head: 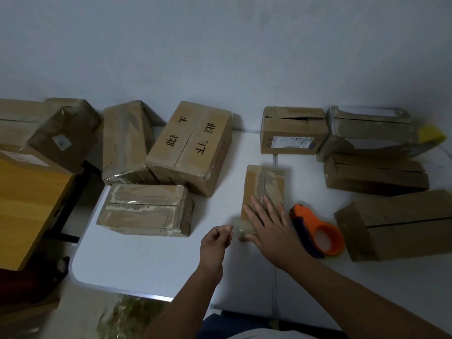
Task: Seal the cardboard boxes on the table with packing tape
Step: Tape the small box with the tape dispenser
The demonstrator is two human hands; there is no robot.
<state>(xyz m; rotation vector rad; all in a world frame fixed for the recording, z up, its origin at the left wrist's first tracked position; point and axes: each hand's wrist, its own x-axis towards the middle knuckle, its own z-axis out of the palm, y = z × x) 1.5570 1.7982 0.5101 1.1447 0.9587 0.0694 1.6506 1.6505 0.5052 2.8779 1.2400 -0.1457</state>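
Note:
A small cardboard box lies in the middle of the white table, with clear tape over its near end. My right hand lies flat on that near end, fingers straight and pressing on the tape. My left hand hovers just left of the box with fingers loosely curled; whether it pinches a tape end I cannot tell. An orange tape dispenser lies on the table right of my right hand, untouched.
Taped boxes lie at the left: one flat, one with black characters, one tilted. More boxes stand at the back right and right. A wooden surface is at far left.

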